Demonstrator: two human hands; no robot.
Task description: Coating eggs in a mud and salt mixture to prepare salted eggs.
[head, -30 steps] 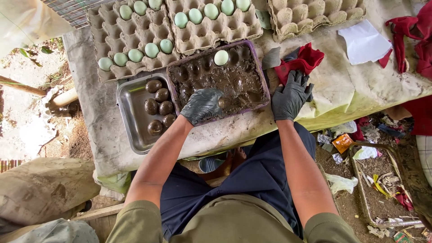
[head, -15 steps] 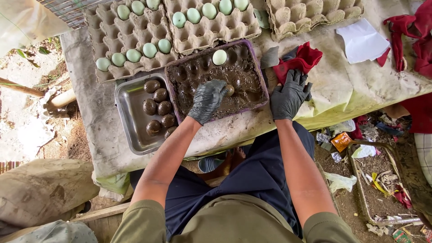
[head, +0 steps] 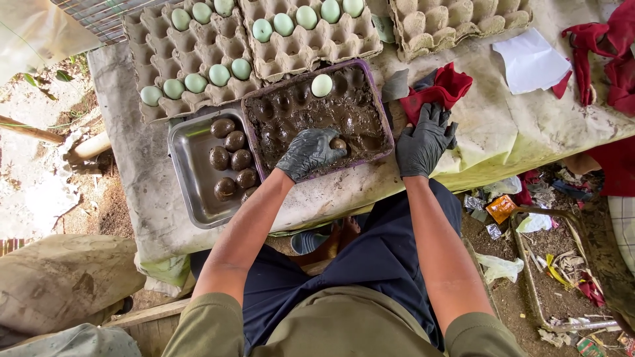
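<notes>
- The left hand [head: 309,152], in a dark grey glove smeared with mud, reaches into the purple-rimmed tray of brown mud [head: 380,106]; its fingers are curled around a mud-coated egg [head: 338,143], which sits in the mud near the tray's front edge.
- The right hand [head: 425,140], also gloved, rests on the mud-stained pale table cover [head: 516,125] just right of the mud tray, fingers spread apart and holding nothing.
- A clean pale green egg [head: 322,84] lies at the far side of the mud tray.
- A rectangular steel pan [head: 188,175] just left of the mud tray holds several mud-coated eggs [head: 231,158].
- Grey cardboard egg cartons [head: 291,53] behind both trays carry rows of pale green eggs.
- A red cloth [head: 443,89] lies just beyond the right hand.
</notes>
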